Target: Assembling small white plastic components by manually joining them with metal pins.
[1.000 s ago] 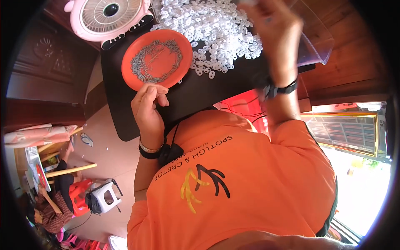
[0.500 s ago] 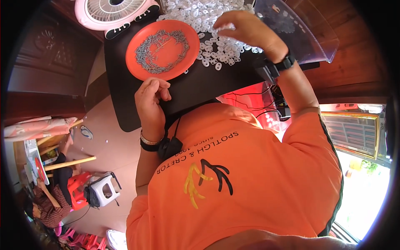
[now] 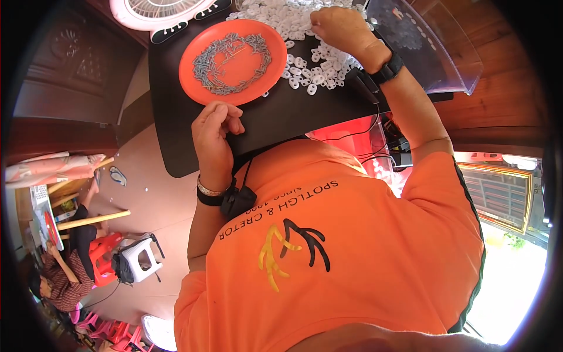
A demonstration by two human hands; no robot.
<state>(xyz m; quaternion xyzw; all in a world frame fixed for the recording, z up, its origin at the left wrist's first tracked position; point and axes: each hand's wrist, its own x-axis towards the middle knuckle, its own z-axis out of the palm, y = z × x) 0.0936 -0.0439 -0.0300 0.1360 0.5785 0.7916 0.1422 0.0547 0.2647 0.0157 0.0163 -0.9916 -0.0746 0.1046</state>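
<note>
My left hand (image 3: pixel 215 138) rests at the desk's near edge, just below an orange-red plate (image 3: pixel 258 78). Its fingers are curled and pressed together; whatever they might hold is hidden. On the plate, small grey metal pins or screws (image 3: pixel 205 64) lie in a rough ring, with a few scattered inside it. Over a heap of small white oval plastic pieces (image 3: pixel 319 76), each with two holes, reaches my right hand (image 3: pixel 346 34). Its fingers are bent together with the tips against the heap, and I cannot see what is between them.
A pink-and-white fan (image 3: pixel 170 14) stands behind the plate on the black desk (image 3: pixel 281 114). To the right is a clear plastic bin (image 3: pixel 434 47). A black cable (image 3: pixel 352 134) hangs below the desk edge. At far left a person (image 3: pixel 67 278) sits near plastic stools (image 3: pixel 139 258).
My right hand has come down onto the white pieces, its fingers closing from a spread pose. My left hand stays curled by the plate. The view has shifted slightly.
</note>
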